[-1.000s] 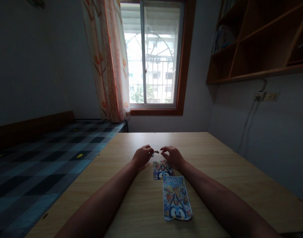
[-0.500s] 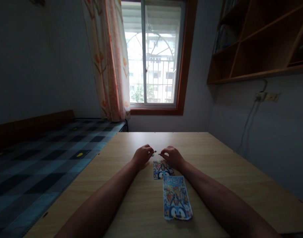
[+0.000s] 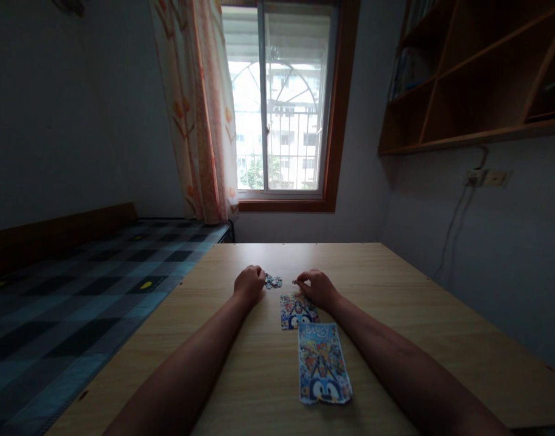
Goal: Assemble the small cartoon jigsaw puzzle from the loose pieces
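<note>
My right hand (image 3: 319,288) pinches a small jigsaw puzzle piece (image 3: 294,281) between thumb and fingertips, just above the table. A little pile of loose puzzle pieces (image 3: 274,281) lies between my hands. At the left edge of this pile is my left hand (image 3: 249,284), its fingers curled together; what they hold, if anything, is hidden. Nearer to me lies a colourful, partly assembled puzzle (image 3: 296,312) with a blue cartoon dog's face at its lower edge. A picture sheet (image 3: 323,363) lettered "BLUEY" lies in front of it, showing the same picture.
The light wooden table (image 3: 241,375) fills the foreground. A bed (image 3: 100,290) with a checked cover adjoins its left side. Beyond are a window (image 3: 282,121) and a flowered curtain (image 3: 200,121). Wall shelves (image 3: 481,91) and a socket (image 3: 495,178) are at the right.
My left hand has moved left from the middle to the pile's left edge, uncovering the pile. The small piece seen at its fingertips no longer shows there. My right hand has barely moved.
</note>
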A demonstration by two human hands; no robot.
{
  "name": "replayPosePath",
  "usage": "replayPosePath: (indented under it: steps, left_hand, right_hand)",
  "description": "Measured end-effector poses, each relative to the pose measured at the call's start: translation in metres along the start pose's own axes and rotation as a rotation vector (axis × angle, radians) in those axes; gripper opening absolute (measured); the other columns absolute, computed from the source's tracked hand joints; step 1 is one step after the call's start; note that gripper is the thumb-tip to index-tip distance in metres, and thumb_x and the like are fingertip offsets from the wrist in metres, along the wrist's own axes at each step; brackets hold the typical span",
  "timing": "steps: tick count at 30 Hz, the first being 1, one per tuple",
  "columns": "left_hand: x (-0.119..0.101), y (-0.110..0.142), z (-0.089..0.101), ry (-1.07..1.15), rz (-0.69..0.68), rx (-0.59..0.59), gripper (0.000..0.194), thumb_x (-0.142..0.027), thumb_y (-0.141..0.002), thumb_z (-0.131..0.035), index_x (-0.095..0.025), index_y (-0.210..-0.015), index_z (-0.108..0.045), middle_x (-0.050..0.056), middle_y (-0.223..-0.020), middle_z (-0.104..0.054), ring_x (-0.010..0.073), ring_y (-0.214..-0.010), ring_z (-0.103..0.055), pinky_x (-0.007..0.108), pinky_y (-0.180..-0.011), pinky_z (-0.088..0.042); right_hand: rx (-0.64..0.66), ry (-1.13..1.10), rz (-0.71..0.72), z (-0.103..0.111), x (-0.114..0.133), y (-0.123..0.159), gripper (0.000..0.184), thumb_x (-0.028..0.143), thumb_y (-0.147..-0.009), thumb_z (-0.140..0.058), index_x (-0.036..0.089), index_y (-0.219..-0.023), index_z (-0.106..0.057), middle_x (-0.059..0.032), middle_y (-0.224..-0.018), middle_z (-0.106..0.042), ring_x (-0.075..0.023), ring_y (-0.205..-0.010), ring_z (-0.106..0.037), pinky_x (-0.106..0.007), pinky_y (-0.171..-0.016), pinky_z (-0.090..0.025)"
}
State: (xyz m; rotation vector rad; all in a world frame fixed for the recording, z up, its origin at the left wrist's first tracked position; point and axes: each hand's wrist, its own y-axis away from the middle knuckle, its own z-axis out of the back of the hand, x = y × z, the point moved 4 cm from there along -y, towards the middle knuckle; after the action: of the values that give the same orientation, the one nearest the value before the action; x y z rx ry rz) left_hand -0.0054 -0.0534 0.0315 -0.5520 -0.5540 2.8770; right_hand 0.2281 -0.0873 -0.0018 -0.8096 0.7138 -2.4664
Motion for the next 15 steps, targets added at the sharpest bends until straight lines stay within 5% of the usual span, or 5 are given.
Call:
replayPosePath:
  steps: [15]
  left_hand:
    - [0.0060,0.0031,-0.0009,-0.038,0.100,0.070,0.028,-0.034,-0.087,-0.051,-0.022,-0.079,-0.075,0.010,-0.092,-0.076,0.0226,-0.085,-0.068,0.029,-0.068,-0.043]
  right_hand:
    - [0.033,0.015,-0.017,0.0025,0.0051,0.0002,0.012,0.018,-0.086,-0.068,0.024,-0.084,-0.078,-0.0031,-0.087,-0.078,-0.0201,-0.084,-0.068,-0.030,-0.081,-0.048]
